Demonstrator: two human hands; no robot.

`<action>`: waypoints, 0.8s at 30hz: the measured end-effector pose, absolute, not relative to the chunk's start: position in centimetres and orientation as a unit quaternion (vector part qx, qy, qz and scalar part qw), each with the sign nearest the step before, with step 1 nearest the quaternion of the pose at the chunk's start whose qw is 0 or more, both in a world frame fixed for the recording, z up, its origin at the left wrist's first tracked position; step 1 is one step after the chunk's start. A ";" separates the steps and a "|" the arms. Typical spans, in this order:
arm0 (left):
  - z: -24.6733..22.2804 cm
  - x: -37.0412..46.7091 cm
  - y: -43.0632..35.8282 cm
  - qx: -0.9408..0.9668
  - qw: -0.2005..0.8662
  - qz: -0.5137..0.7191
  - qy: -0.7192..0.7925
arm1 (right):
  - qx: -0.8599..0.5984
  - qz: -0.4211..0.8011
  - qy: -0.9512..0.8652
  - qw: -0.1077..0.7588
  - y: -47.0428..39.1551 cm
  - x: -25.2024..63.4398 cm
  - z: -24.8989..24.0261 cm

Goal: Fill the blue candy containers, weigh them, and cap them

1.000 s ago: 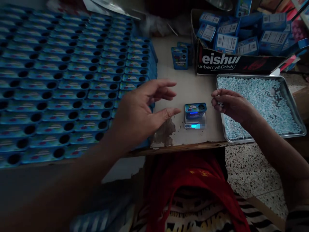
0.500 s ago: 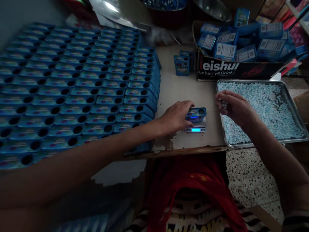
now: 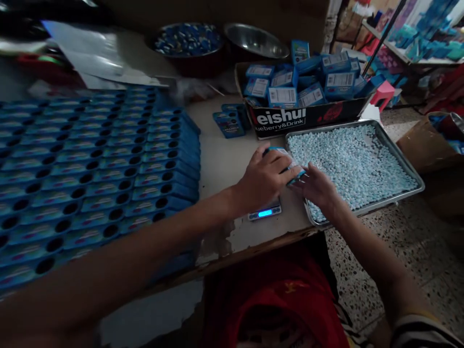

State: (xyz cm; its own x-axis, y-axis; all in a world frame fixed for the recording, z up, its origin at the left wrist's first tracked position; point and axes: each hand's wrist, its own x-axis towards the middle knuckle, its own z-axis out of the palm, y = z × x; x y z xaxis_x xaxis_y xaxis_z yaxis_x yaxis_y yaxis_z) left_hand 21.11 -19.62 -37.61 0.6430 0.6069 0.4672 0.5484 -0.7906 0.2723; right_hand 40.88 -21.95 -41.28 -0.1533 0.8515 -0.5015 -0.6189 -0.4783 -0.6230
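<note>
Tilted on its side, a small blue box (image 3: 290,162) is in the grip of my left hand (image 3: 263,176), above a small scale (image 3: 264,213) with a lit blue display. My right hand (image 3: 317,183) is at the box's right end, palm turned up and fingers apart near its lower edge. Whether small pellets lie in that palm is too dark to tell. Right of the hands, a metal tray (image 3: 400,197) holds many pale blue and white pellets.
Rows of blue boxes (image 3: 94,179) with dark round holes cover the left side. Behind the tray stands a black carton (image 3: 311,116) full of blue boxes. Two upright blue boxes (image 3: 229,124) stand left of it. Metal bowls (image 3: 255,41) are at the back.
The blue box has been lifted off the scale and tilted by my left hand. My right hand has moved from over the tray's edge to the box, its fingers opening. The view has shifted right.
</note>
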 end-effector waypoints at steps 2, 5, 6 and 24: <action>-38.4 21.7 -19.0 0.900 0.069 0.267 0.339 | -0.394 0.768 -0.061 0.501 -22.1 40.1 -41.1; -40.0 21.1 -17.9 0.852 0.152 0.298 0.403 | -0.384 0.776 -0.040 0.499 -22.3 40.3 -41.5; -40.4 20.6 -17.6 0.824 0.191 0.322 0.425 | -0.388 0.779 -0.056 0.490 -22.3 40.5 -41.8; -41.2 10.6 -23.5 0.675 0.404 0.309 0.535 | -0.463 0.722 -0.423 0.292 -21.1 38.5 -36.8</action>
State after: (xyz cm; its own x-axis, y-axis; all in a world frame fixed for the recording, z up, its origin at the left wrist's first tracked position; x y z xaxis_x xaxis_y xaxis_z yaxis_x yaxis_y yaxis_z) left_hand 10.60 -23.50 -41.24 0.2376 0.9712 -0.0148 0.4720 -0.1021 0.8757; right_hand 38.49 -21.12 -36.84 -0.4006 0.8140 -0.4207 -0.0300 -0.4705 -0.8819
